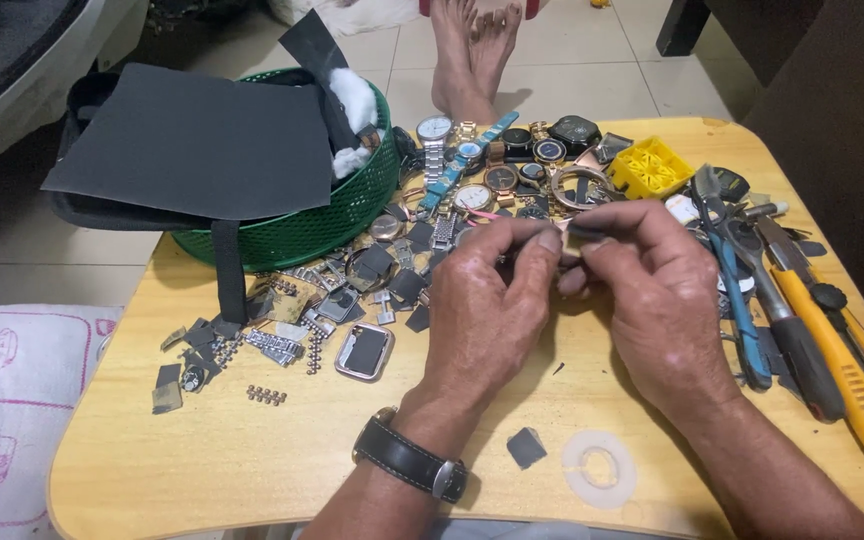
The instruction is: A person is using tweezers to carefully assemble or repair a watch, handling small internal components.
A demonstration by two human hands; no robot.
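Nearest the camera: bare wooden table (252,470), a translucent white ring (599,468) and a small dark square scrap (526,447) lying just in front of the wrists. Left wrist wears a black-strap wristwatch (410,462). Both hands meet over the table centre, fingertips touching. Left hand (487,305) comes in from the lower left, thumb and forefinger pinched narrow; right hand (657,290) comes in from the lower right, likewise pinched. Between them sits a small pale part (569,243), mostly covered by the fingertips, so its shape and long axis are not readable; it looks gripped from both sides, held just above the tabletop. Neither hand is clearly nearer; the part sits at the midline between them, slightly toward the right thumb. Left of the hands: a square watch case (364,351), loose metal links and dark scraps. Right of the right hand, lying roughly front to back: blue-handled pliers (737,290) and a yellow utility knife (842,370). Beyond the hands: a heap of wristwatches (472,165), a yellow plastic piece (649,167). Far left: a green mesh basket (347,215) under a dark sheet (197,145). Farthest: bare feet (472,55) on the tiled floor.
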